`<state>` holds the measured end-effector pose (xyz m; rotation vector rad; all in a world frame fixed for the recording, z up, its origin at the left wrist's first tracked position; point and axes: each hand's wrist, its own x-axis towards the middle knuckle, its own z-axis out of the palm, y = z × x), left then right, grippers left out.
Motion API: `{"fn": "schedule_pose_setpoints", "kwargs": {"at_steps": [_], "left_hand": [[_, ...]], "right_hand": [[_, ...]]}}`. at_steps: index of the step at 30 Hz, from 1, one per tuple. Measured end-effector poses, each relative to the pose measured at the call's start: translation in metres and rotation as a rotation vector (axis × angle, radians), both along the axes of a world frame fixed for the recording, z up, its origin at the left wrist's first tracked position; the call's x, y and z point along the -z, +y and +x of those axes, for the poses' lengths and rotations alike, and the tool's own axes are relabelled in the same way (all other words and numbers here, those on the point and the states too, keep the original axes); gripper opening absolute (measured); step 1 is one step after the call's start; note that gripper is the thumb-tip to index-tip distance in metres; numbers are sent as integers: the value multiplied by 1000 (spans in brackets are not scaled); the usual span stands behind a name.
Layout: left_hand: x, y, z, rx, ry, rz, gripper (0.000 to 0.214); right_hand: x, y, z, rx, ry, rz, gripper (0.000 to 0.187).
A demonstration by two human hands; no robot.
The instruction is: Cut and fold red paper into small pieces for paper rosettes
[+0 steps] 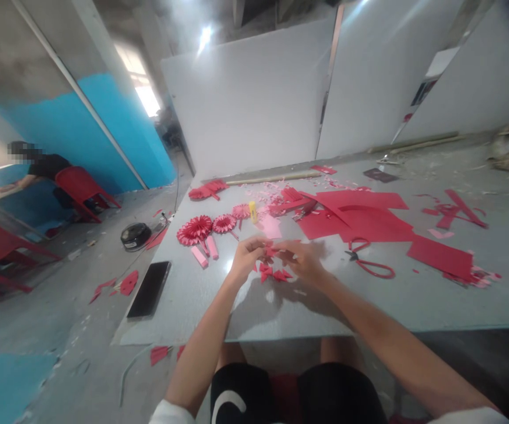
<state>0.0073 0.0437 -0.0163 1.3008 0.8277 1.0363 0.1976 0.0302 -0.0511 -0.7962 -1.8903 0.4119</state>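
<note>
Between my two hands, a small piece of red paper [270, 249] is held just above the table. My left hand [248, 257] pinches it from the left, fingers closed. From the right, my right hand [300, 259] grips its other side with the fingertips. Right below lie red paper bows [273, 273]. Pleated paper rosettes [195, 229] lie ahead to the left, beside pink strips [199, 257]. A yellow glue stick [253, 212] stands behind my hands, near a pink paper piece [270, 227]. Red-handled scissors [371, 262] rest to the right.
Red paper sheets [360, 215] and scraps spread over the table's [391, 306] right half. A black phone [149, 290] lies at the left edge. On the floor sits a round black object [135, 236]. A person [49, 168] sits far left by red chairs [80, 187].
</note>
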Motion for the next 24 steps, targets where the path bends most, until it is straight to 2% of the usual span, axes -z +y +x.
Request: {"fn": "schedule_pose_setpoints", "kwargs": {"at_steps": [3, 7, 14, 21, 24], "left_hand": [[-1, -1, 1, -8, 12, 50, 24], [0, -3, 3, 4, -3, 105, 31], [4, -4, 6, -29, 6, 150, 40], [5, -6, 6, 14, 97, 158, 38], [5, -7, 8, -11, 106, 152, 35]], "right_hand": [[0, 0, -1, -50, 46, -24, 20], [-2, 0, -3, 10, 137, -80, 18], [-11, -4, -7, 36, 335, -315, 18], [-15, -6, -9, 61, 392, -422, 21], [-13, -5, -9, 81, 384, -450, 24]]}}
